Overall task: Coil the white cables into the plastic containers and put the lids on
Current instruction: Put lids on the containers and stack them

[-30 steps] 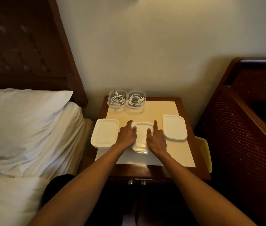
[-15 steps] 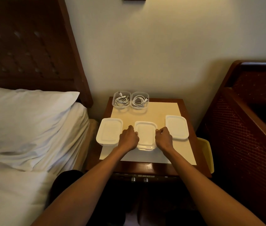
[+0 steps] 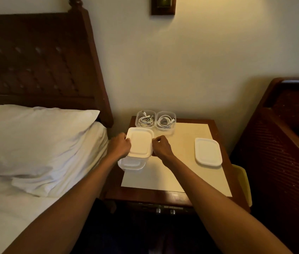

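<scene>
The lidded container [image 3: 140, 143] that had sat in the middle of the front row was now off to the left. I carried it between my left hand [image 3: 119, 146] and my right hand [image 3: 160, 148], the fingers of both curled against its sides and gripping it. It hung over the second lidded container [image 3: 131, 164] at the front left of the table [image 3: 163, 196], overlapping it; whether the two touched yet I could not tell. I judged this to be stacking the closed ones, so those two were done. Against the wall the left open container [image 3: 137, 123] and the right open container [image 3: 173, 126] stood touching, each with a coiled white cable [image 3: 145, 121] inside and no lid on. A loose lid [image 3: 207, 151] lay well apart to the right, and I could not tell whether anything sat under it. The stack stood close to the table's left edge, with the pillow [image 3: 35, 136] just beyond my left hand, so a nudge that way risked a fall. The open room lay to the right, between my right hand and that lid.
</scene>
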{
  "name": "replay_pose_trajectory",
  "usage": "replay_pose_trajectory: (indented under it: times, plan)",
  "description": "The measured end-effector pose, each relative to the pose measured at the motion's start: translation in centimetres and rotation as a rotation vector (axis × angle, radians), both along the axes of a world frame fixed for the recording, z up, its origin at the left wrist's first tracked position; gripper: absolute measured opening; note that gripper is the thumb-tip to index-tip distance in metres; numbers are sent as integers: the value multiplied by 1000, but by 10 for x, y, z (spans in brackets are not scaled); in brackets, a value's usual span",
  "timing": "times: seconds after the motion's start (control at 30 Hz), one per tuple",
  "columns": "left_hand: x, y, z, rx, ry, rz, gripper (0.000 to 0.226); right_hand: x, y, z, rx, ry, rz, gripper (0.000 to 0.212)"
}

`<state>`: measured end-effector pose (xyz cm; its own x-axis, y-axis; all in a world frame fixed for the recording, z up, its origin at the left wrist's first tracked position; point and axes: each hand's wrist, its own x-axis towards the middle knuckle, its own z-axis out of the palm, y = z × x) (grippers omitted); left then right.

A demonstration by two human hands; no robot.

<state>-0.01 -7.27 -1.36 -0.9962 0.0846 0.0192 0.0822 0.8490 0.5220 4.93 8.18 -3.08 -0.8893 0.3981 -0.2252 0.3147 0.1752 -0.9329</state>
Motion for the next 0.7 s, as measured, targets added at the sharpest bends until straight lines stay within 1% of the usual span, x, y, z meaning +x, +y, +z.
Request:
replay_pose_trajectory:
  times: [0.13, 0.3, 0.5, 0.63, 0.7]
  plan:
    - [-2, -21, -8, -29, -61, 29, 20, -3, -17, -12, -19, -38, 51, 11]
    - [-5, -28, -17, -13, -103, 32, 16, -4, -21, -18, -14, -27, 59, 14]
    - [-1, -32, -17, -53, -87, 16, 14, 2, -23, -22, -11, -32, 108, 17]
    - [-3, -30, -15, -102, -96, 18, 25, 4, -20, -19, -20, -45, 135, 20]
    - [-4, -25, -11, -105, -59, 60, 40, 4, -14, -17, 0, -50, 142, 25]
